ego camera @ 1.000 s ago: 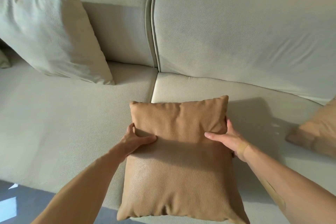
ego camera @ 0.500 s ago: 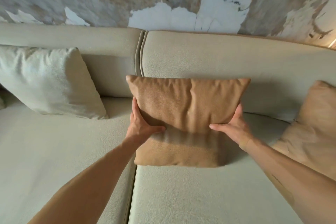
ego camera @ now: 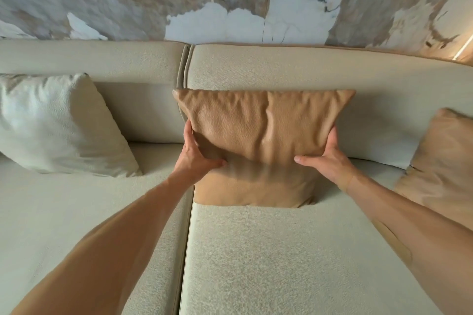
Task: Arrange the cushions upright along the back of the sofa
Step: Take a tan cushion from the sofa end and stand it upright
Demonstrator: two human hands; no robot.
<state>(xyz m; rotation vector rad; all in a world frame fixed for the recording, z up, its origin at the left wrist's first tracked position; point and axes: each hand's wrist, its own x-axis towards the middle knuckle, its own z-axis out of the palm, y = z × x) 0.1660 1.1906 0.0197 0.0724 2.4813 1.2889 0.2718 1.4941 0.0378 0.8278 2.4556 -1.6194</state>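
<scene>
- Head view: the tan cushion has moved from the front of the seat to the backrest; now it stands upright, its lower edge on the seat.
- Left hand and right hand pinch its sides, thumbs in front, fingers curled behind.
- Judged nearly placed; letting go remains.
- Cream cushion leans at the left, well apart.
- Second tan cushion slumps at the right, likely next; nothing blocks the way.
</scene>
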